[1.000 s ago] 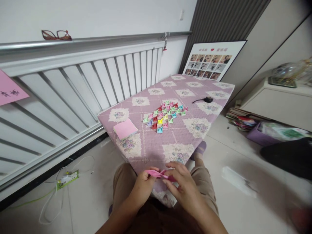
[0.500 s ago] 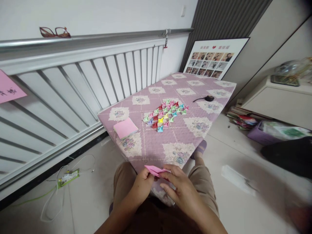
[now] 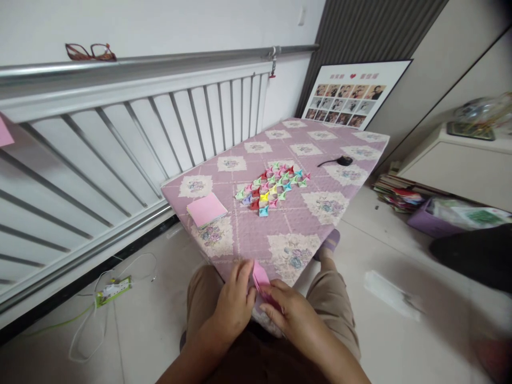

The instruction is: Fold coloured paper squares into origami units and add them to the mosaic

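Close to my body, over the near corner of the table, is a folded piece of pink paper (image 3: 261,276), tilted up on end. My right hand (image 3: 290,309) pinches its lower end between thumb and fingers. Just left of the paper is my left hand (image 3: 236,298), its fingers raised and its thumb apart from them; whether a fingertip touches the paper's edge I cannot tell. Further up the table, several small folded paper pieces (image 3: 264,197) in many colours stand in slanting rows. To their left lies a stack of square paper sheets (image 3: 207,209), pink on top.
A patterned pink cloth covers the table (image 3: 256,240). A small black object with a thin tail (image 3: 344,160) lies at its right. Along the left runs a white radiator (image 3: 160,138), with glasses (image 3: 90,52) on the pipe above. A power strip (image 3: 114,289) rests on the floor.
The pink paper has turned from lying nearly level to standing on end. My left hand has come off its left end and lifted its fingers; my right hand still grips it.
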Demonstrator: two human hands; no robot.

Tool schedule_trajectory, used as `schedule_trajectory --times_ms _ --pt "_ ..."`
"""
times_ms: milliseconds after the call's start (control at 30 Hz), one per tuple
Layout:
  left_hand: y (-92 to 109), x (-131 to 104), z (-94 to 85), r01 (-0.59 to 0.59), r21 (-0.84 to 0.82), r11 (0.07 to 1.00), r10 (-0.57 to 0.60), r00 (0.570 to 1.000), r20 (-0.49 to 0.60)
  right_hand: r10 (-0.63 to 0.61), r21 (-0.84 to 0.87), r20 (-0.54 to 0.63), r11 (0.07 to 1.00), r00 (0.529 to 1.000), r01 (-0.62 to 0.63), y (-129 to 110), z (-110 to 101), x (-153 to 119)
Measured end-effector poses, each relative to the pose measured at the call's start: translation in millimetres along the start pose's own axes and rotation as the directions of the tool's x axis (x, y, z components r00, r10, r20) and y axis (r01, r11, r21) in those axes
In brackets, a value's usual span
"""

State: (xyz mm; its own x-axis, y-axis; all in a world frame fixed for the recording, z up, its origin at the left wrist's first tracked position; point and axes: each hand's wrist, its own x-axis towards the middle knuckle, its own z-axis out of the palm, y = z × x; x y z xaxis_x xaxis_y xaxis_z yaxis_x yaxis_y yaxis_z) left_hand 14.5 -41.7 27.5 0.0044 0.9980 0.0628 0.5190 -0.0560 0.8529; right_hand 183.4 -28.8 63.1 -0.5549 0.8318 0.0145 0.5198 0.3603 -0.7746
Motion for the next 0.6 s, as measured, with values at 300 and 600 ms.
schedule_trajectory --times_ms 300,600 --pt "-0.8 -5.7 -9.8 -0.279 0.055 0.959 0.261 0.939 0.224 0.050 0.031 0.002 0.998 0.999 -0.050 0.4 5.7 -2.6" --pt "17.5 15.2 -40.8 -0.312 -0.070 0.948 0.308 0.830 0.465 0.054 0.304 0.190 0.946 0.980 -0.111 -3.0 -24.0 -7.5"
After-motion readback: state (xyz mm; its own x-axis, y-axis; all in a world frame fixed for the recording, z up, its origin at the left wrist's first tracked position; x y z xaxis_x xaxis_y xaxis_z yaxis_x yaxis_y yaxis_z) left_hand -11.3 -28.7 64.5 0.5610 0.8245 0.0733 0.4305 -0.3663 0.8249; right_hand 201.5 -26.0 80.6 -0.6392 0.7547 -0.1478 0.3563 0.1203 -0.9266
